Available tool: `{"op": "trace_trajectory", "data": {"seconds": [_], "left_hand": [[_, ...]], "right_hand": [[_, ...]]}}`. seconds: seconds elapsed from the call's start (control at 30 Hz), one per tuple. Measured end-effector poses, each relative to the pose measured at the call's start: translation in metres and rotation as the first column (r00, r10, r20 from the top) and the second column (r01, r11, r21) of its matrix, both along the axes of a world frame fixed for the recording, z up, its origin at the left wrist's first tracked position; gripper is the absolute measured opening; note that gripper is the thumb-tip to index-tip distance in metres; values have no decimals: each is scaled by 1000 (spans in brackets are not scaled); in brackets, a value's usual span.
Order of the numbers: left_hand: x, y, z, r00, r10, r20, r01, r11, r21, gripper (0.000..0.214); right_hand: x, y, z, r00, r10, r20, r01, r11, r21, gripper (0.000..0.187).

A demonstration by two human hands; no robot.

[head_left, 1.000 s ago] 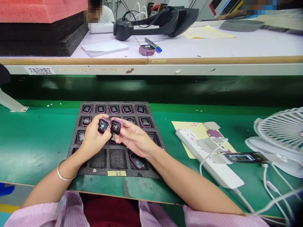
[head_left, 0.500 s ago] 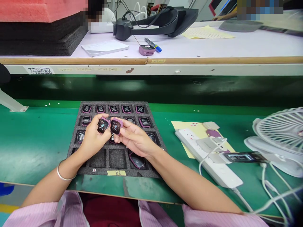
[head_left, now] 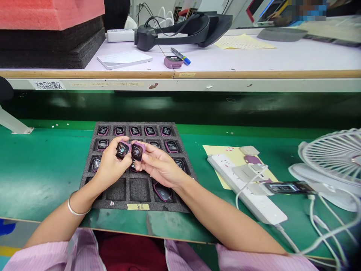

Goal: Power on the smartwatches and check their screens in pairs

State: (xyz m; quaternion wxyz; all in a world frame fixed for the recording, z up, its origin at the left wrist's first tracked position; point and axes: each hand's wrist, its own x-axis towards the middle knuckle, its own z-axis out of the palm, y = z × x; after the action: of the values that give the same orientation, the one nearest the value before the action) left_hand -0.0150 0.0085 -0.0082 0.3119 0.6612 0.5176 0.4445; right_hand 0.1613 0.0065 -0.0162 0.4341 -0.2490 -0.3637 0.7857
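My left hand (head_left: 112,162) grips a purple smartwatch case (head_left: 122,149) by its edges, its lit screen turned up. Close beside it, my right hand (head_left: 160,165) pinches a second purple smartwatch case (head_left: 138,151), also with its screen on. Both are held over a dark grey foam tray (head_left: 139,189) with square pockets. Purple watch cases with lit text screens, such as this watch (head_left: 135,131), sit in the upper rows. A watch with a dark screen (head_left: 163,192) lies tilted in a front pocket. My hands hide some middle pockets.
To the right lie a white power strip (head_left: 248,190), a yellow sheet (head_left: 210,150), a black USB meter (head_left: 290,187), cables and a white fan (head_left: 335,158). The raised shelf (head_left: 214,62) holds foam blocks (head_left: 50,45), a headset (head_left: 180,32), a pen (head_left: 181,56) and another watch (head_left: 173,61).
The head view has shifted very slightly. Both hands keep their hold on the two watches in nearly the same position.
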Motion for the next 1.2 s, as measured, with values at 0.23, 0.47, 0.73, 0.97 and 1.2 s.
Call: {"op": "trace_trajectory", "data": {"seconds": [0.23,0.47,0.73,0.97,1.2], "left_hand": [[0,0,0,1000,-6,-9,6,1000,19,43],[0,0,0,1000,-15,-10,15,1000,5,41],[-1,1,-1,1000,-18,6,18,1000,18,44],[-1,1,-1,1000,-27,8,27,1000,15,42],[0,1,-1,999,-25,39,26,1000,-18,45]], "right_hand": [[0,0,-2,1000,11,-5,-11,1000,26,49],[1,0,-2,1000,6,11,-7,1000,27,50],[0,0,-2,1000,2,-1,-2,1000,29,50],[0,0,-2,1000,5,-12,-4,1000,28,48],[-1,0,-1,1000,-6,9,6,999,37,47]]}}
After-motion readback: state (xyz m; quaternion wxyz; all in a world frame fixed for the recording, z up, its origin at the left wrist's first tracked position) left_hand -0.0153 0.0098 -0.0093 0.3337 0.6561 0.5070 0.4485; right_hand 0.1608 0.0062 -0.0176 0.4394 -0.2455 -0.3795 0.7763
